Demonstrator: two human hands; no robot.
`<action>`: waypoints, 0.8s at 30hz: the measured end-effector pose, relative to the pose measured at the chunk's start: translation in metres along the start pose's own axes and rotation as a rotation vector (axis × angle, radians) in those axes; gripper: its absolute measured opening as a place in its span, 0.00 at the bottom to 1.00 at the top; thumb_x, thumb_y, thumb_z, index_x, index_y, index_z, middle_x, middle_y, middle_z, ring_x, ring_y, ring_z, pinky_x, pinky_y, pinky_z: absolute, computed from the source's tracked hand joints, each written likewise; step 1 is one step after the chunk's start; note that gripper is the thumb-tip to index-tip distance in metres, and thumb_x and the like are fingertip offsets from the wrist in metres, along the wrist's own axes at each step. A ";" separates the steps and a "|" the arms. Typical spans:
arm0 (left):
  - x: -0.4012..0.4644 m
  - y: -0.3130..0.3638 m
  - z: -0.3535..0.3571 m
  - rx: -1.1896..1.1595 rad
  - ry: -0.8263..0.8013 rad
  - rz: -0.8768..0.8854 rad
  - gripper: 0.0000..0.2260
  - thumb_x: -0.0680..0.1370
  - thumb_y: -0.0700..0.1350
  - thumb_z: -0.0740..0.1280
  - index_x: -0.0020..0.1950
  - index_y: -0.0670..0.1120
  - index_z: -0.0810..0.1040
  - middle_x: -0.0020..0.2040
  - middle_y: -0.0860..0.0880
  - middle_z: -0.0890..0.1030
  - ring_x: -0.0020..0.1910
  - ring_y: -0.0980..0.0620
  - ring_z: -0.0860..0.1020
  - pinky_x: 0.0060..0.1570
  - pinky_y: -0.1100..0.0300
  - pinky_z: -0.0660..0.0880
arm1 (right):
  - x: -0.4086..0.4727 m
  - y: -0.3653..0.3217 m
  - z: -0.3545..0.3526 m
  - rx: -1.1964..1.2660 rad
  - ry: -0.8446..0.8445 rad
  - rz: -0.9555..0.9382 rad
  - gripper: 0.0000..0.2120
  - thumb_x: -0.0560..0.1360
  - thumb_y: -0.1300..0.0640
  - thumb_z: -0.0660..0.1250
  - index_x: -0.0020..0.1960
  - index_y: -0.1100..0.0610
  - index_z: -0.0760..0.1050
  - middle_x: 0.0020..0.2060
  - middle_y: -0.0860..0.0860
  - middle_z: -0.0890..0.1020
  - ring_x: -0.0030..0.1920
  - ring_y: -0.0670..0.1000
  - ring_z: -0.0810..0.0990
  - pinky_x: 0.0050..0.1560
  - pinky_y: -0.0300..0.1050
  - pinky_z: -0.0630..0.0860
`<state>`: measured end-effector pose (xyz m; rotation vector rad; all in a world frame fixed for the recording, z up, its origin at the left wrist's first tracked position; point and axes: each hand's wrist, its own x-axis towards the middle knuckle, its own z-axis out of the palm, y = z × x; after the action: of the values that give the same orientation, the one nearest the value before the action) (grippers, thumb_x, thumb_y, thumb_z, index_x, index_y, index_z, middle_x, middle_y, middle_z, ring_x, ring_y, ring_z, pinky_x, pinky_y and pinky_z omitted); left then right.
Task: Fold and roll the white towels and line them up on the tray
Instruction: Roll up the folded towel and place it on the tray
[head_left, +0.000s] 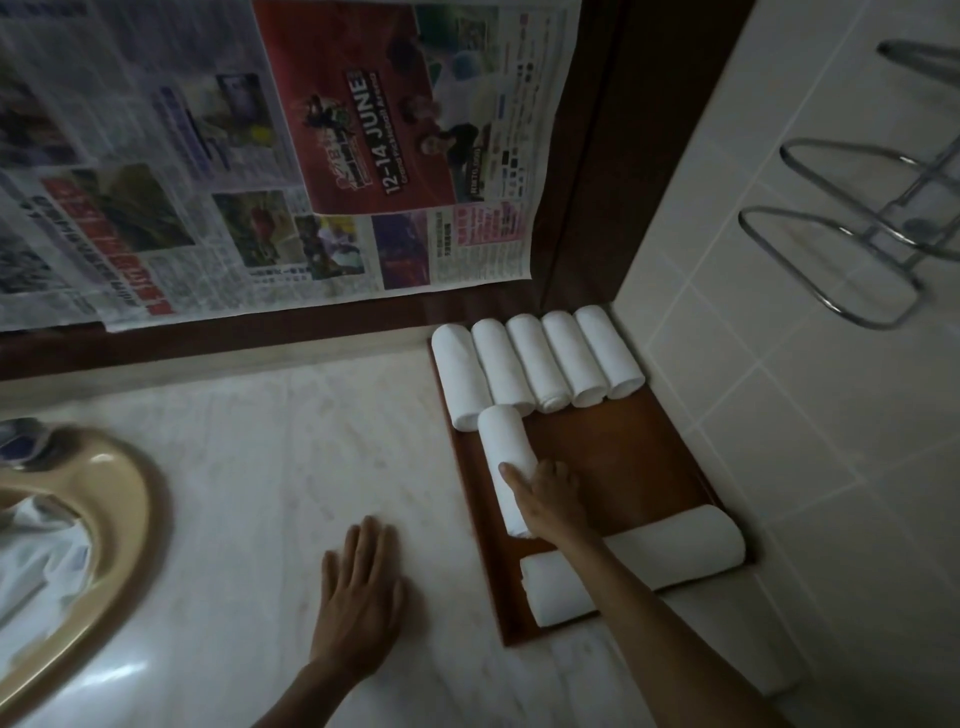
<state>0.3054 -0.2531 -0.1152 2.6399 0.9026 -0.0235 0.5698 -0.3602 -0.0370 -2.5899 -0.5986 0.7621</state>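
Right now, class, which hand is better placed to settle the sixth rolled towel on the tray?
Right hand: it already rests on that rolled towel over the tray. Left hand lies flat on the counter, apart.

Dim, soft focus, wide-angle edge distortion.

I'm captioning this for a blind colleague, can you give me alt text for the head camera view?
A person's right hand grips a rolled white towel on a brown wooden tray, just in front of a row of five rolled white towels. Their left hand rests flat on the pale marble counter; a larger white towel roll lies across the tray's near end.
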 end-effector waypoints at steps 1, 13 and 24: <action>0.000 0.001 0.000 -0.001 -0.006 -0.006 0.30 0.83 0.60 0.43 0.80 0.45 0.54 0.80 0.42 0.55 0.80 0.48 0.43 0.75 0.51 0.39 | 0.000 0.001 0.001 -0.026 0.011 -0.011 0.37 0.78 0.31 0.54 0.71 0.61 0.63 0.68 0.60 0.68 0.67 0.61 0.67 0.65 0.58 0.69; 0.001 -0.005 -0.001 -0.020 0.000 0.001 0.38 0.78 0.67 0.34 0.80 0.47 0.56 0.81 0.46 0.51 0.79 0.46 0.47 0.74 0.48 0.42 | -0.001 -0.006 0.002 0.007 0.081 -0.032 0.37 0.77 0.33 0.61 0.74 0.58 0.61 0.67 0.58 0.68 0.65 0.59 0.70 0.59 0.54 0.72; -0.006 -0.002 -0.011 -0.014 -0.006 0.019 0.32 0.80 0.61 0.44 0.79 0.46 0.61 0.79 0.45 0.54 0.78 0.42 0.52 0.75 0.46 0.49 | 0.001 -0.016 0.010 -0.134 0.181 -0.098 0.30 0.82 0.48 0.55 0.80 0.55 0.48 0.67 0.60 0.70 0.60 0.60 0.75 0.51 0.52 0.75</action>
<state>0.2981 -0.2514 -0.1047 2.6341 0.8720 -0.0209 0.5602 -0.3438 -0.0374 -2.6898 -0.7368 0.4637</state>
